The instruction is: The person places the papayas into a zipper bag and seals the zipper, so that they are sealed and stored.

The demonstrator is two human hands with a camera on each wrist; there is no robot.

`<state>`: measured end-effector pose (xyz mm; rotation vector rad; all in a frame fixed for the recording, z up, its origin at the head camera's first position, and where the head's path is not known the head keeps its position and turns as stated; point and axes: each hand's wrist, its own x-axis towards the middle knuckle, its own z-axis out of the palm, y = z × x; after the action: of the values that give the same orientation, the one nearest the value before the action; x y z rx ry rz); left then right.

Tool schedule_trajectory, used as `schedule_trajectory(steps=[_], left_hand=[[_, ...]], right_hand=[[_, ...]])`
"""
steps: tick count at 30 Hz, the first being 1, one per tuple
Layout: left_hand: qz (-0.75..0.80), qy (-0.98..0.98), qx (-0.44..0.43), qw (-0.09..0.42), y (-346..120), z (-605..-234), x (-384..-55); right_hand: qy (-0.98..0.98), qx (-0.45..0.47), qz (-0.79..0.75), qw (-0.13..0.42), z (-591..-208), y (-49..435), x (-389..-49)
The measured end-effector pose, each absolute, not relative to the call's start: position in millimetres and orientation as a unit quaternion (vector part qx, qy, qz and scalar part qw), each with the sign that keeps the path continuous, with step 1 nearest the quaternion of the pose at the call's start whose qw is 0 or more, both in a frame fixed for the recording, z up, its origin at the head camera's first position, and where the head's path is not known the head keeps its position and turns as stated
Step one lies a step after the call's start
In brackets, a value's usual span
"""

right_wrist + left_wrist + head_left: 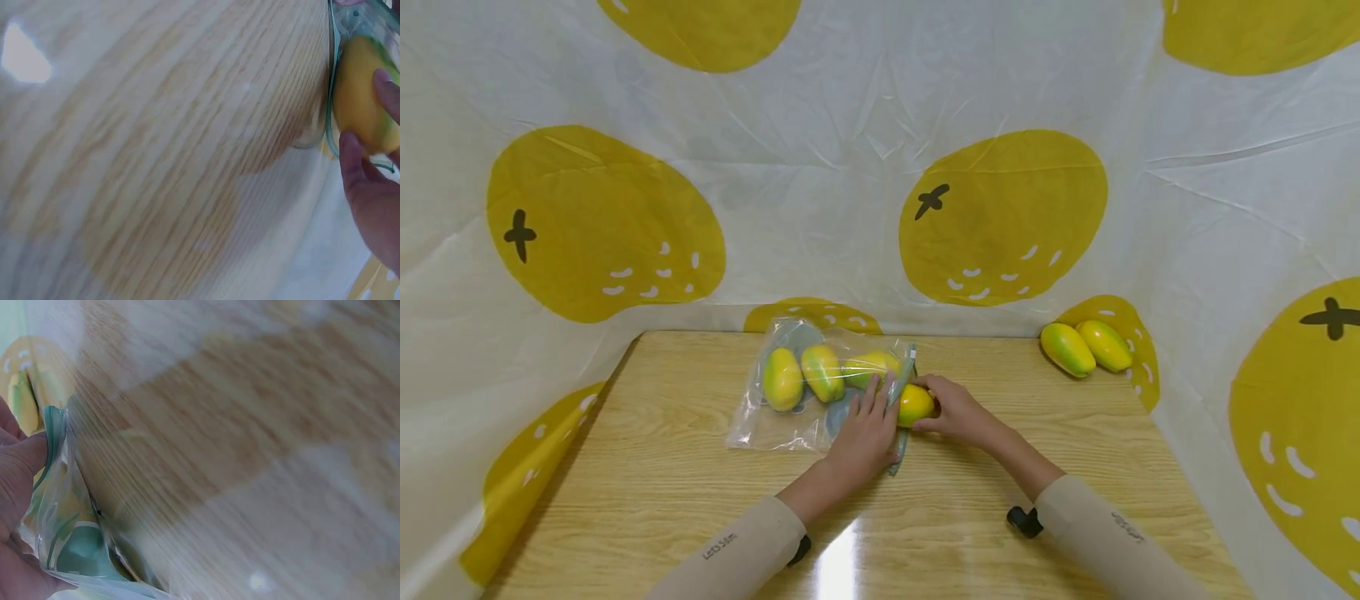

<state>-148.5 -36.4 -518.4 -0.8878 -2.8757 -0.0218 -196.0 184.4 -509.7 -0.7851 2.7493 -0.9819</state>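
A clear zip bag with a green-edged mouth lies on the table, with several yellow-green mangoes inside. My left hand lies over the mouth end of the bag. In the left wrist view, its fingers hold the bag's edge beside the green strip. My right hand grips a mango right at the mouth. Seen from the right wrist, fingertips press on this mango, which sits within the green-rimmed opening.
Two more mangoes lie together at the table's back right corner. The wooden table is enclosed at the back and sides by a white cloth printed with large yellow fruit.
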Motion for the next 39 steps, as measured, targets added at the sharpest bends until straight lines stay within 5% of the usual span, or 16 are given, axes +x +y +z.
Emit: schedule_trajectory(steps=[13, 29, 39], left_hand=[[-0.003, -0.955, -0.291, 0.057, -36, -518, -149], [0.038, -0.946, -0.309, 0.092, -37, -518, -149], [0.029, -0.943, -0.315, 0.104, -38, -523, -149]], right_hand=[[0.853, -0.268, -0.427, 0.135, -514, 191, -201], [0.916, -0.175, -0.361, 0.023, -525, 167, -205], [0.921, -0.161, -0.354, 0.025, -523, 169, -201]])
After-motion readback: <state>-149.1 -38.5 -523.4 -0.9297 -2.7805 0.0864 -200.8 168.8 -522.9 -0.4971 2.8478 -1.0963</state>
